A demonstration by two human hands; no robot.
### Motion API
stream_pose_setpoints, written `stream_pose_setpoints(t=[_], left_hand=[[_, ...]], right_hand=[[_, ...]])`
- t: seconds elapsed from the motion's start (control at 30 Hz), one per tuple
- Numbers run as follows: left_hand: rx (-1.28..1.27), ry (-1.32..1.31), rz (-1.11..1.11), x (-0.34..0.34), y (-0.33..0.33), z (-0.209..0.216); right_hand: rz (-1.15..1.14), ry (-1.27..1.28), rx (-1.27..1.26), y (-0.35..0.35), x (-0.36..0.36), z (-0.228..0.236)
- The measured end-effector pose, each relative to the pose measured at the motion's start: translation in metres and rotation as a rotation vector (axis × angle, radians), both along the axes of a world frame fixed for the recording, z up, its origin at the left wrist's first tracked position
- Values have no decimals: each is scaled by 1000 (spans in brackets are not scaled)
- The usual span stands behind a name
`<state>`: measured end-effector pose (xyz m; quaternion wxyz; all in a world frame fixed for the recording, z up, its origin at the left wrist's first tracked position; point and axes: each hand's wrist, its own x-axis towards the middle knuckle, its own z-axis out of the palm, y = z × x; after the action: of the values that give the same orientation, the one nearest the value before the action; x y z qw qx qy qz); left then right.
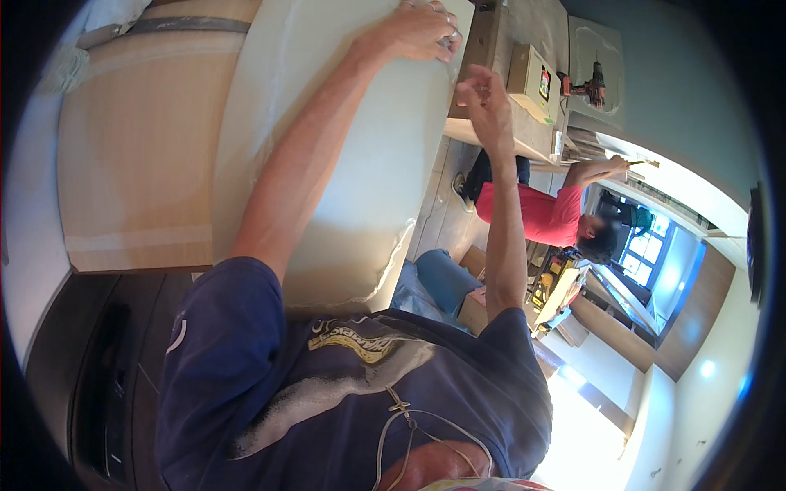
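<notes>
Navy shirt is filling bottom centre; at top, left hand is curling over board, grip unclear, right hand hovering loosely spread.

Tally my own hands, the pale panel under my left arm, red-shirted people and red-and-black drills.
Your hands (left hand, right hand): 2
Pale panel: 1
Red-shirted person: 1
Red-and-black drill: 1
Total: 5

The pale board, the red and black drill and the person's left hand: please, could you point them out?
Pale board (pixel 368 159): head view, on its bare face.
Red and black drill (pixel 596 92): head view, its body.
Left hand (pixel 417 33): head view, back of the hand.
</notes>
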<state>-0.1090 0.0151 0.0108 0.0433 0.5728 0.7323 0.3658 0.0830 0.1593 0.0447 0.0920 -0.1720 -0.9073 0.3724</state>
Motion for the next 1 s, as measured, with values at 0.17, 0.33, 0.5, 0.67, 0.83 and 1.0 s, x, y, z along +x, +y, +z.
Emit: stream_pose_setpoints(t=[0.17,0.33,0.5,0.67,0.83,1.0], left_hand=[[-33,-38,13,1,-2,6],[-28,-18,40,0,1,-1],[30,-28,36,3,2,0],[-106,-11,-10,11,-10,23],[-110,60,94,8,6,-4],[-20,45,74,5,6,-16]], right_hand=[[34,24,260,-12,2,-11],[148,103,560,-18,-9,-7],[160,75,557,-17,-7,-11],[154,88,404,-8,-3,-14],[-14,14,137,-11,-8,-23],[-44,-46,-349,-2,-12,0]])
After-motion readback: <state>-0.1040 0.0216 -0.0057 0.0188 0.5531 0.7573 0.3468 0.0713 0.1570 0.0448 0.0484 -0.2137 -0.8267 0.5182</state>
